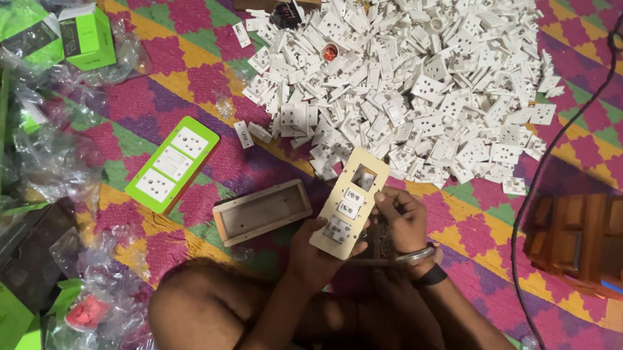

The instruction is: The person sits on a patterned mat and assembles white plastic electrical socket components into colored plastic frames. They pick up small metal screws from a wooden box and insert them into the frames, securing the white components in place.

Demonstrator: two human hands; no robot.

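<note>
Soft, even overhead light falls on the scene, brightest on the heap of white plastic socket modules (405, 80), which nearly wash out. The lower part is dim, the person's knees in shadow. Crumpled clear plastic wrappers (52, 158) show faint glare. Fine detail is slightly soft throughout.

- A bright green carton (87, 36) with a dark panel and white top stands at eleven o'clock, beside clear plastic wrap.
- A flat green card pack (172, 164) (three white socket plates showing on it) lies tilted at nine o'clock.
- Flattened green cartons (10, 334) sit at seven o'clock amid crumpled clear bags (52, 162).
</note>
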